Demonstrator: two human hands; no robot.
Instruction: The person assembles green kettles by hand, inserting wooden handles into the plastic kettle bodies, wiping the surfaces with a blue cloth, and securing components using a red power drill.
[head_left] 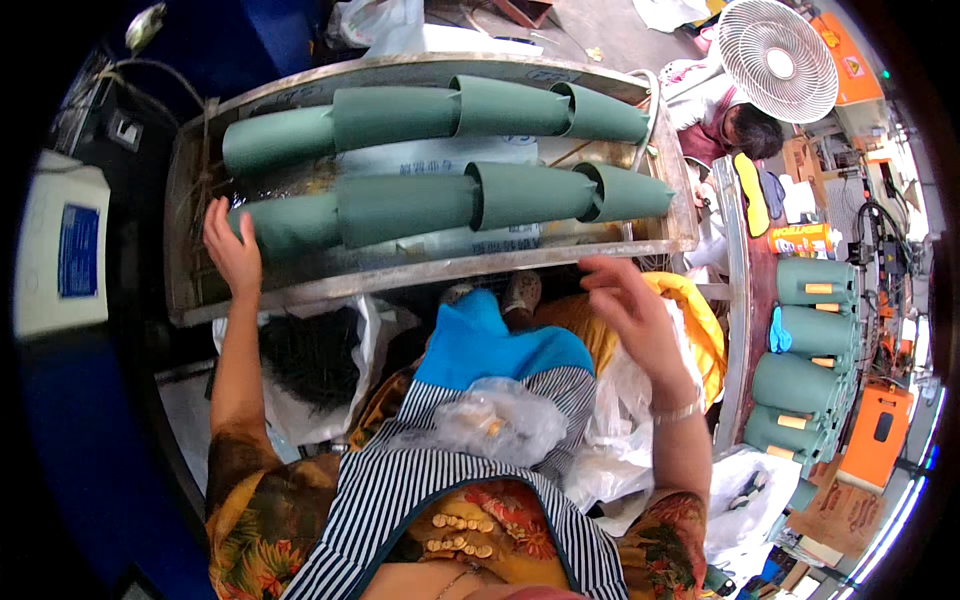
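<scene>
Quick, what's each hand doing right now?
Left hand: open, at the left end of the nearer row of green tubes; contact can't be told.
Right hand: open, fingers loosely bent, nothing visible in it.

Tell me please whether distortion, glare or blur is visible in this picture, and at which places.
Head view: strong fisheye distortion, the trough edges bowing and the picture's corners black; head view: small glints on the trough floor, near the left hand; head view: right hand slightly soft, possibly motion blur; head view: light strips at lower right glaring white.
</scene>
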